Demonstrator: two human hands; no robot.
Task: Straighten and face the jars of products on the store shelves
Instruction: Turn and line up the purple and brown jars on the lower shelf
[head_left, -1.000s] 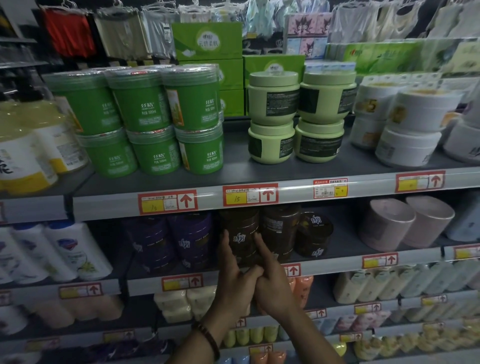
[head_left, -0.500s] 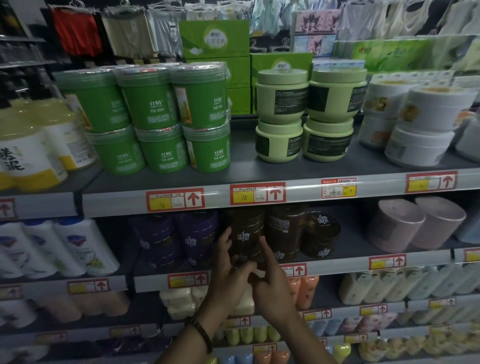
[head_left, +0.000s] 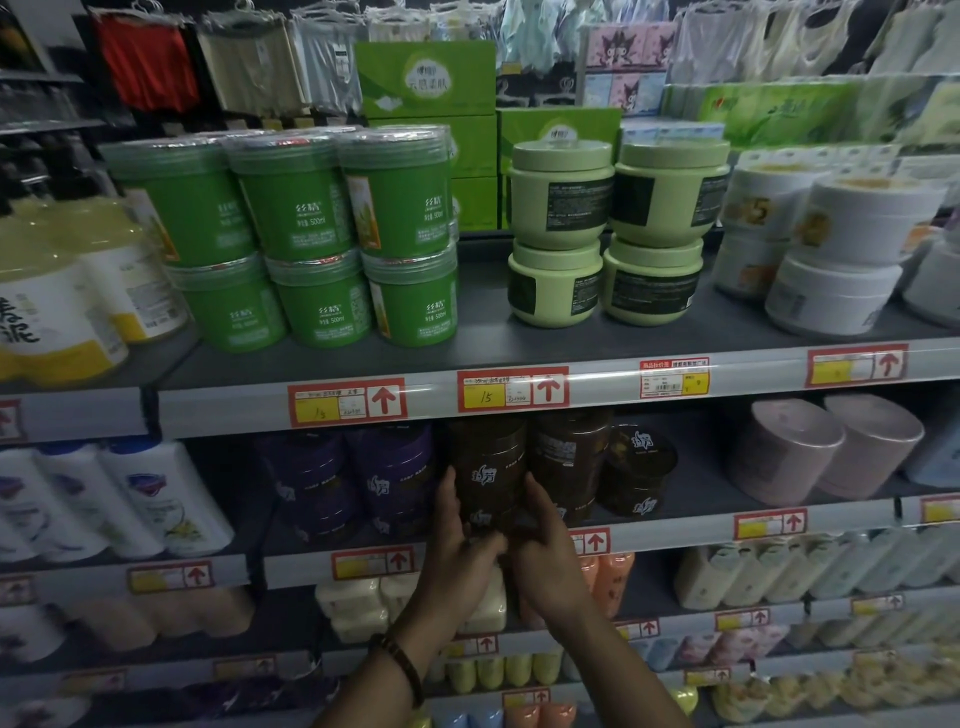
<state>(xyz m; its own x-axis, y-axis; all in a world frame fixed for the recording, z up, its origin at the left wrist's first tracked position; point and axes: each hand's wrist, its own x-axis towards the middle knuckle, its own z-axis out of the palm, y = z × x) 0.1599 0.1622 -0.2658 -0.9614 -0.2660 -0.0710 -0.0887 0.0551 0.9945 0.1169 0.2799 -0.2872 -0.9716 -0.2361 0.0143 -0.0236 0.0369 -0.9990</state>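
Note:
On the second shelf stands a stack of dark brown jars (head_left: 488, 467) with white logos. My left hand (head_left: 460, 545) grips the lower brown jar on its left side and my right hand (head_left: 545, 551) grips it on the right, thumbs meeting in front. A second brown stack (head_left: 569, 457) stands just to the right, then a shorter brown jar (head_left: 636, 478) tilted with its lid facing out. Purple jars (head_left: 353, 478) stand to the left.
The upper shelf holds stacked green tubs (head_left: 322, 234), pale green jars (head_left: 608, 228) and white jars (head_left: 831, 249). Pink tubs (head_left: 831, 447) lie on their sides at right. White bottles (head_left: 104, 499) stand at left. The shelf rail (head_left: 675, 535) carries red price tags.
Both hands moved up from the shelf edge and closed around the lower brown jar; the view shifted slightly to the left.

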